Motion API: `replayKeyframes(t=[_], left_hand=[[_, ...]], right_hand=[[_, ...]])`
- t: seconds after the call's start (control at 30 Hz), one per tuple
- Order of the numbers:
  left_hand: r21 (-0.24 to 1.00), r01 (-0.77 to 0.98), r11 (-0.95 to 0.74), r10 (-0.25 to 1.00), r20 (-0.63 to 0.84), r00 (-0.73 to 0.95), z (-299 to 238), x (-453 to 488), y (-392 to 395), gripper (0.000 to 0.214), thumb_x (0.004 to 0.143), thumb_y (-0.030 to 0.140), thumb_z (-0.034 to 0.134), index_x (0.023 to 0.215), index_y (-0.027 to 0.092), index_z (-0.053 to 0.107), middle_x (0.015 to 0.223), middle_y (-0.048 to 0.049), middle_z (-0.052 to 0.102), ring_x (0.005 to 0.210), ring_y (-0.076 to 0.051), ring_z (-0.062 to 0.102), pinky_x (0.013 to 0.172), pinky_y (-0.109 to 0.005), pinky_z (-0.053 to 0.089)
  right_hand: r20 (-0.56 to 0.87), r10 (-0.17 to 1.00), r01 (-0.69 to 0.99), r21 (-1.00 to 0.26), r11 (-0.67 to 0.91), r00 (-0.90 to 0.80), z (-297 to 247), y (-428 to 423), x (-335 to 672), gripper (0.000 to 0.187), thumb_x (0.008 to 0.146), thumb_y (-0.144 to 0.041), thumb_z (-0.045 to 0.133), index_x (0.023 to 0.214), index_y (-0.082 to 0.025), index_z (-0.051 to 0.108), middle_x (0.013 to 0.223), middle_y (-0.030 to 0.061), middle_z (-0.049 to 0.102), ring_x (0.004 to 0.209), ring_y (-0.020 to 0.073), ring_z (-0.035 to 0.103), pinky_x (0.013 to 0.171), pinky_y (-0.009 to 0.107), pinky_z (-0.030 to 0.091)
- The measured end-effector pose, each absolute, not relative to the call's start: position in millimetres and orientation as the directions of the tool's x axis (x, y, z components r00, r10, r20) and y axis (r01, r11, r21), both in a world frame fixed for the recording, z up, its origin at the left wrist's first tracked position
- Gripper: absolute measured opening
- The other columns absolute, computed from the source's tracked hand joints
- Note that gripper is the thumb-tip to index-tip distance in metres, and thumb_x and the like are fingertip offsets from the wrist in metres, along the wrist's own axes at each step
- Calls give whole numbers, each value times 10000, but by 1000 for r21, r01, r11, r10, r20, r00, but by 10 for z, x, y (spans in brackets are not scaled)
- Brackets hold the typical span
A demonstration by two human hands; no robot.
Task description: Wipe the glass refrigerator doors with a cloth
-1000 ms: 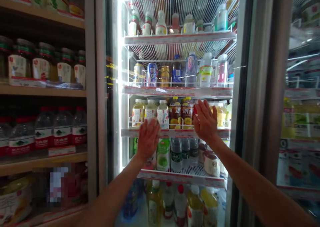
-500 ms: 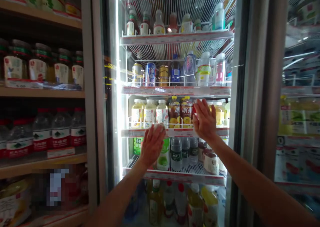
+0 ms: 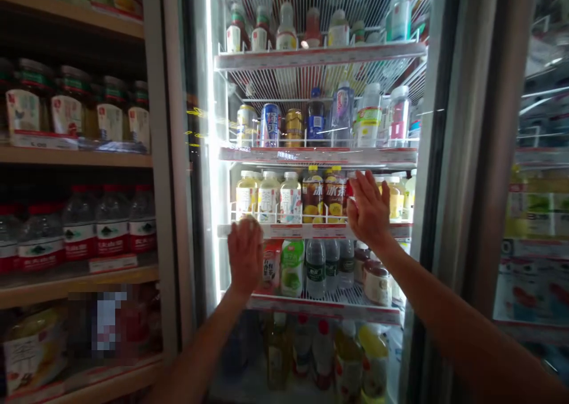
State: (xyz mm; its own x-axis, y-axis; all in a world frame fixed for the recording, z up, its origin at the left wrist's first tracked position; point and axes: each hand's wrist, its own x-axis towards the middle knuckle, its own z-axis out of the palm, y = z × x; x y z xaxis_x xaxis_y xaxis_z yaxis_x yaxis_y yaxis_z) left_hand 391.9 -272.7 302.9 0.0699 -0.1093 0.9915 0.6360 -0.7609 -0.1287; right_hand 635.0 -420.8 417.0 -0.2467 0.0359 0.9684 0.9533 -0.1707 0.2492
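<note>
A glass door stands in front of a lit drinks cooler, with faint yellow reflections [image 3: 198, 112] on it. My right hand [image 3: 370, 209] is raised flat against the glass, fingers stretched and thumb apart, over the shelf of tea bottles. My left hand [image 3: 246, 256] is lower and to the left, at the shelf rail height. Its fingers are bent close together, with a small pale patch at their tips that is too blurred to name. Behind the glass between my hands are white-labelled tea bottles [image 3: 268, 198] and brown iced tea bottles [image 3: 313, 195].
Wooden shelves [image 3: 80, 155] with jars and red-capped water bottles [image 3: 79, 223] stand at the left. A metal door frame [image 3: 493, 155] rises at the right, beside another stocked cooler [image 3: 540, 208]. More bottles [image 3: 322, 353] stand at the cooler's bottom.
My left hand has slid left and slightly down across the glass. The right hand keeps its place over the iced tea shelf. The view has shifted a little.
</note>
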Motion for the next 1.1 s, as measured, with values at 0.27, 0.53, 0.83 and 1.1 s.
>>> replayKeyframes(t=[0.27, 0.53, 0.83, 1.1], left_hand=[[-352, 553, -755, -193, 926, 325, 2618, 3728, -2689, 557, 824, 136, 494, 1352, 278, 386, 1425, -44, 390, 1382, -237, 185, 1127, -437, 254], [-71, 640, -765, -34, 997, 70, 2536, 3768, -2734, 663, 836, 123, 454, 1429, 271, 198, 1517, -79, 158, 1391, -283, 142, 1106, -530, 252], [-52, 671, -739, 47, 991, 128, 2210, 3390, -2564, 663, 831, 131, 468, 1424, 288, 216, 1517, -73, 174, 1390, -275, 154, 1113, -510, 259], [-96, 586, -805, 7, 985, 171, 2161, 3837, -2833, 665, 837, 103, 447, 1425, 297, 204, 1525, -57, 146, 1401, -279, 94, 1117, -542, 217]], right_hand=[[959, 28, 943, 282, -177, -282, 4177, -4237, 6377, 557, 887, -226, 385, 1428, -253, 256, 1426, 56, 399, 1352, 218, 302, 1103, 488, 217], [966, 31, 947, 258, -190, -257, 4173, -4214, 6356, 552, 881, -228, 386, 1421, -246, 275, 1431, 52, 392, 1354, 219, 298, 1110, 490, 198], [967, 43, 952, 254, -171, -251, 4180, -4242, 6349, 535, 874, -224, 383, 1404, -249, 314, 1427, 45, 399, 1350, 222, 304, 1104, 487, 200], [964, 31, 941, 265, -210, -264, 4208, -4232, 6387, 483, 874, -226, 395, 1357, -215, 395, 1389, 78, 448, 1326, 241, 350, 1079, 509, 245]])
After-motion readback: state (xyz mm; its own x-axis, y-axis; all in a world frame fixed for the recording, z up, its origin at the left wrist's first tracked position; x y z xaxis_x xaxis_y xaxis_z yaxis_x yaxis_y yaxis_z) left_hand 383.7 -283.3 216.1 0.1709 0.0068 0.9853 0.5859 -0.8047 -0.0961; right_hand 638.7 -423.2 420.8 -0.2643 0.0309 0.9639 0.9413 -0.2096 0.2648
